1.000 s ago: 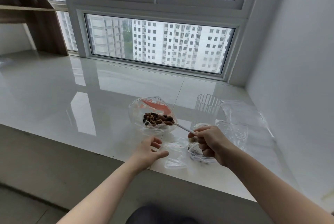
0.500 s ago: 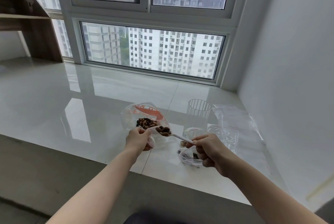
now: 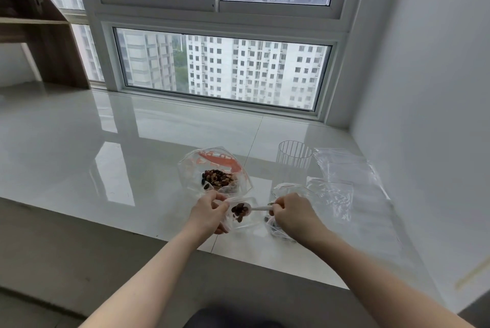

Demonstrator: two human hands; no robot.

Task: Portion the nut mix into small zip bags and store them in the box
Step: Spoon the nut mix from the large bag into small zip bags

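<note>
Lower centre of frame: my left hand (image 3: 208,212) pinches a small zip bag (image 3: 242,217) open; my right hand (image 3: 293,213) pinches a white spoon (image 3: 258,208) of nut mix (image 3: 240,210) above it. Next, tip carefully inside.

We're looking at a glossy white tiled sill (image 3: 79,147) w/ a big window (image 3: 220,70) behind it, apartment towers (image 3: 246,68) outside. Wooden shelf unit (image 3: 39,28) sits far left, plain white wall (image 3: 424,89) on the right.
</note>
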